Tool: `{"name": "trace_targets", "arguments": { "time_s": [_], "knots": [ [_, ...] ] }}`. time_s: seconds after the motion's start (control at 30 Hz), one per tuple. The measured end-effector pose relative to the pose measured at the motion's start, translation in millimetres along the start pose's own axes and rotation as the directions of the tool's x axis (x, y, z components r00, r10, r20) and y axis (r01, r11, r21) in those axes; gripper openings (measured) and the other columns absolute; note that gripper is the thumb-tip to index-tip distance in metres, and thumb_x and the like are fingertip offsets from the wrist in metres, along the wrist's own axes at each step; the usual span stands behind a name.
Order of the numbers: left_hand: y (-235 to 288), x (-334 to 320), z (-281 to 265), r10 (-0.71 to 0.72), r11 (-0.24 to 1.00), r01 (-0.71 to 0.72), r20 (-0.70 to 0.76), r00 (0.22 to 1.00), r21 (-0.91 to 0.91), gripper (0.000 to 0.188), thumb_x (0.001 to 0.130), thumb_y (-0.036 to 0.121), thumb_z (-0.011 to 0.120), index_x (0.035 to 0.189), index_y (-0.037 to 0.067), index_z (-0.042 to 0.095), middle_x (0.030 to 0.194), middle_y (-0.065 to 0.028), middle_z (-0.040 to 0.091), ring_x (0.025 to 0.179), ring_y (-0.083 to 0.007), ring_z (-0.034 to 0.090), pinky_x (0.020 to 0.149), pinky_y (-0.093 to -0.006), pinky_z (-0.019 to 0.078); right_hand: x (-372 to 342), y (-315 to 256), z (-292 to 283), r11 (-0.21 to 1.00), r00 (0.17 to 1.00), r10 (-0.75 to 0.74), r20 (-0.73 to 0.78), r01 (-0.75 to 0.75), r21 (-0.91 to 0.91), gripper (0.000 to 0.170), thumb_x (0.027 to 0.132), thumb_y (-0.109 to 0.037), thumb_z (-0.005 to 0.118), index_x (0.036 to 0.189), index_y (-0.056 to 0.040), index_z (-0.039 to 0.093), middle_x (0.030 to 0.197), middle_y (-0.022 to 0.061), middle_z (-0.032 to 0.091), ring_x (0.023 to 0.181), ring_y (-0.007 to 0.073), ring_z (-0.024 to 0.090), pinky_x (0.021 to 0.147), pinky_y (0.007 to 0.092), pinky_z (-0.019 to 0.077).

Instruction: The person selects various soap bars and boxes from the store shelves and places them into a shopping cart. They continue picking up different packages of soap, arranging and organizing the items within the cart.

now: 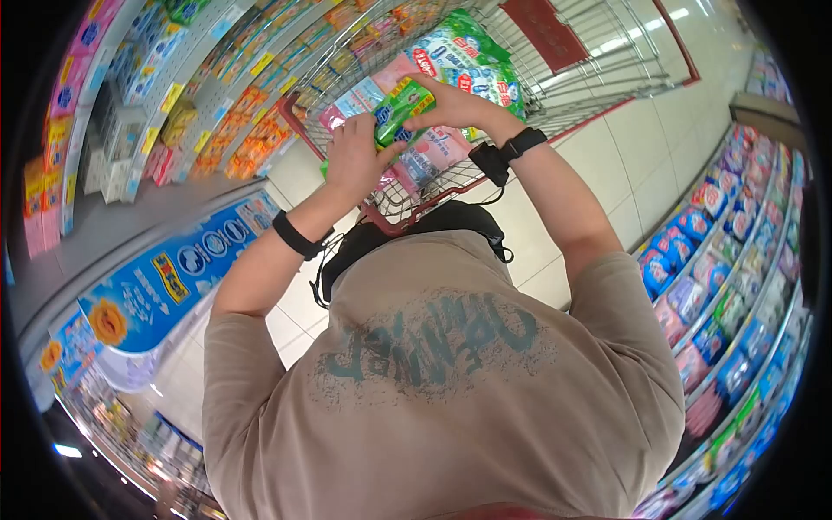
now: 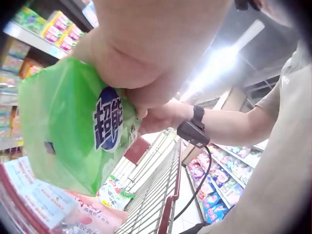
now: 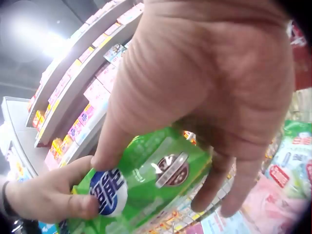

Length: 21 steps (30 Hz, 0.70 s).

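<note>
1. Green 超能 pack (image 1: 400, 111), held above the shopping cart (image 1: 544, 35): probably dense and firm inside, with slick, creasing film.
2. Best held across its solid ends; loose wrapper could slip or tear.
3. Left hand (image 1: 354, 156) grips one end, thumb by the logo; right hand (image 1: 455, 108) spans the other, fingers and thumb partly spread around it.
4. Beneath lie pink packs (image 1: 449, 146) and a green-and-white bag (image 1: 472, 54).

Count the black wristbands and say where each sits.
2: one wristband at the wrist of the left hand, another wristband at that of the right hand. No others show.
</note>
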<state>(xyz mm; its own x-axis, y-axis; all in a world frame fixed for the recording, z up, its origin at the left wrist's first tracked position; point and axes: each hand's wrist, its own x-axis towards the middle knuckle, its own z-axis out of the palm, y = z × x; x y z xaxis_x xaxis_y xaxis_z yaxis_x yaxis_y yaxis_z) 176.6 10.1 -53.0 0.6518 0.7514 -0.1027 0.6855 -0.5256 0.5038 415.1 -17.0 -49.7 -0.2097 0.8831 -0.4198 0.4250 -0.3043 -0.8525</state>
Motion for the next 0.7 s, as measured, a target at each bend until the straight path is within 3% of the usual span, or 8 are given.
{"name": "trace_targets", "arguments": {
  "time_s": [0.07, 0.17, 0.2, 0.3, 0.33, 0.47, 0.53, 0.7],
  "knots": [
    [4, -14, 11, -0.054, 0.998, 0.054, -0.015, 0.998, 0.021, 0.063, 0.080, 0.042, 0.081, 0.120, 0.001, 0.055, 0.109, -0.0200, 0.062, 0.102, -0.0395, 0.058, 0.086, -0.0498, 0.0464, 17, 25, 1, 0.976, 0.988, -0.015, 0.154, -0.020, 0.217, 0.087, 0.079, -0.018, 0.086, 0.148, -0.0019, 0.036, 0.126, 0.0133, 0.063, 0.111, 0.0205, 0.063, 0.092, 0.0326, 0.0502],
    [4, -30, 14, -0.102, 0.995, 0.102, -0.011, 0.995, 0.016, 0.066, 0.079, 0.041, 0.082, 0.124, 0.001, 0.054, 0.110, -0.0208, 0.062, 0.103, -0.0398, 0.058, 0.086, -0.0504, 0.0466, 37, 39, 4, 0.979, 0.928, -0.017, 0.372, -0.060, 0.194, 0.074, 0.077, -0.012, 0.085, 0.138, -0.0004, 0.043, 0.120, 0.0110, 0.064, 0.106, 0.0192, 0.063, 0.089, 0.0312, 0.0505],
    [4, -35, 15, -0.129, 0.992, 0.129, -0.009, 0.992, 0.012, 0.069, 0.079, 0.041, 0.082, 0.127, 0.000, 0.053, 0.111, -0.0221, 0.062, 0.104, -0.0409, 0.059, 0.087, -0.0498, 0.0474, 47, 47, 7, 0.993, 0.912, -0.009, 0.409, -0.039, 0.109, 0.068, 0.076, -0.019, 0.087, 0.129, 0.0002, 0.048, 0.116, 0.0123, 0.065, 0.104, 0.0197, 0.063, 0.088, 0.0307, 0.0502],
    [0, -48, 12, -0.346, 0.928, 0.339, -0.021, 0.938, -0.158, 0.070, 0.079, 0.039, 0.083, 0.128, -0.002, 0.052, 0.112, -0.0240, 0.061, 0.106, -0.0416, 0.059, 0.088, -0.0483, 0.0484, 66, 50, 17, 0.982, 0.899, 0.127, 0.419, -0.056, -0.179, 0.075, 0.072, -0.030, 0.090, 0.126, 0.0029, 0.050, 0.111, 0.0150, 0.066, 0.102, 0.0220, 0.064, 0.087, 0.0310, 0.0503],
    [-11, -54, 21, -0.362, 0.919, 0.339, -0.092, 0.927, -0.200, 0.068, 0.080, 0.037, 0.082, 0.126, -0.002, 0.051, 0.113, -0.0266, 0.059, 0.106, -0.0428, 0.059, 0.090, -0.0481, 0.0485, 80, 76, 23, 0.945, 0.894, 0.183, 0.409, -0.046, -0.324, 0.088, 0.065, -0.043, 0.091, 0.127, 0.0057, 0.050, 0.109, 0.0177, 0.067, 0.102, 0.0244, 0.066, 0.087, 0.0312, 0.0507],
    [-25, -66, 24, -0.580, 0.770, 0.464, -0.178, 0.795, -0.438, 0.062, 0.085, 0.038, 0.079, 0.123, -0.003, 0.051, 0.111, -0.0276, 0.058, 0.108, -0.0434, 0.057, 0.091, -0.0480, 0.0479, 104, 130, 38, 0.835, 0.769, 0.489, 0.412, -0.276, -0.476, 0.100, 0.062, -0.048, 0.090, 0.131, 0.0106, 0.049, 0.123, 0.0223, 0.065, 0.108, 0.0292, 0.066, 0.088, 0.0350, 0.0522],
    [-26, -64, 28, -0.702, 0.662, 0.565, -0.144, 0.698, -0.492, 0.062, 0.086, 0.041, 0.077, 0.121, -0.004, 0.053, 0.106, -0.0275, 0.058, 0.105, -0.0423, 0.057, 0.089, -0.0459, 0.0482, 84, 105, 40, 0.787, 0.743, 0.581, 0.334, -0.406, -0.466, 0.101, 0.062, -0.048, 0.090, 0.132, 0.0118, 0.048, 0.126, 0.0248, 0.064, 0.111, 0.0312, 0.066, 0.089, 0.0352, 0.0525],
    [-26, -37, 52, -0.812, 0.449, 0.774, 0.158, 0.562, -0.447, 0.077, 0.086, 0.052, 0.069, 0.130, -0.006, 0.045, 0.116, -0.0372, 0.054, 0.116, -0.0503, 0.052, 0.100, -0.0493, 0.0453, 93, 137, 63, 0.745, 0.771, 0.570, 0.282, -0.341, -0.574, 0.102, 0.060, -0.044, 0.089, 0.133, 0.0133, 0.046, 0.130, 0.0298, 0.061, 0.118, 0.0368, 0.063, 0.097, 0.0402, 0.0507]
  ]
}}
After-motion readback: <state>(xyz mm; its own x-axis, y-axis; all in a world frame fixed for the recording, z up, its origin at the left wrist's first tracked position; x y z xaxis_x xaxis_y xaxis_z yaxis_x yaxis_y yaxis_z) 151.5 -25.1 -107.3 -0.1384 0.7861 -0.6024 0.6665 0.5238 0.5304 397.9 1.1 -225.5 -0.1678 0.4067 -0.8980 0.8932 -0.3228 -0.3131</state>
